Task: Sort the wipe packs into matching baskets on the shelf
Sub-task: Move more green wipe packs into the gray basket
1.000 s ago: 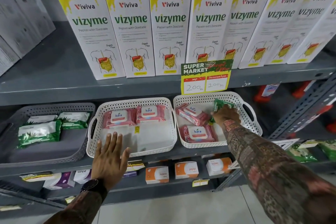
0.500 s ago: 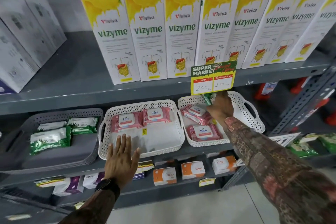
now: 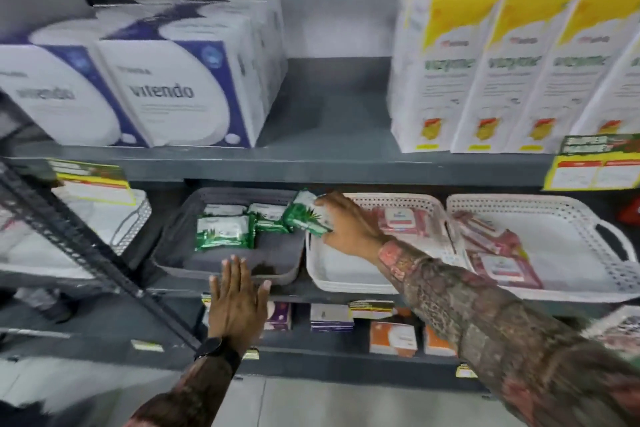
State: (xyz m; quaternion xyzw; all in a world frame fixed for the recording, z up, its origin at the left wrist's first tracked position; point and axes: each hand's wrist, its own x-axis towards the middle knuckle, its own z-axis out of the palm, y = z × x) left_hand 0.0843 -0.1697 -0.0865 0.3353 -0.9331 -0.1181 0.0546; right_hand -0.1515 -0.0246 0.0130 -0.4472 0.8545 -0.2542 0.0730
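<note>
My right hand [image 3: 346, 225] grips a green wipe pack [image 3: 304, 215], tilted, over the right rim of the grey basket [image 3: 221, 263]. Two or three green wipe packs [image 3: 225, 230] lie inside that basket. My left hand [image 3: 237, 302] is flat, fingers apart, against the shelf edge at the grey basket's front rim. To the right stands a white basket [image 3: 343, 274] with pink wipe packs [image 3: 400, 220] at its back. A second white basket [image 3: 568, 253] further right has pink wipe packs [image 3: 498, 260] on its left side.
Above are white-and-blue boxes [image 3: 162, 94] at left and yellow-white cartons [image 3: 502, 80] at right, with a gap between. Price tags [image 3: 594, 163] hang from the upper shelf edge. A diagonal metal brace [image 3: 86, 246] crosses at left. Small boxes [image 3: 393, 336] fill the lower shelf.
My right hand has carried the green pack from the right white basket leftward to the grey basket. My left hand has shifted from the middle white basket to the grey one. View panned left.
</note>
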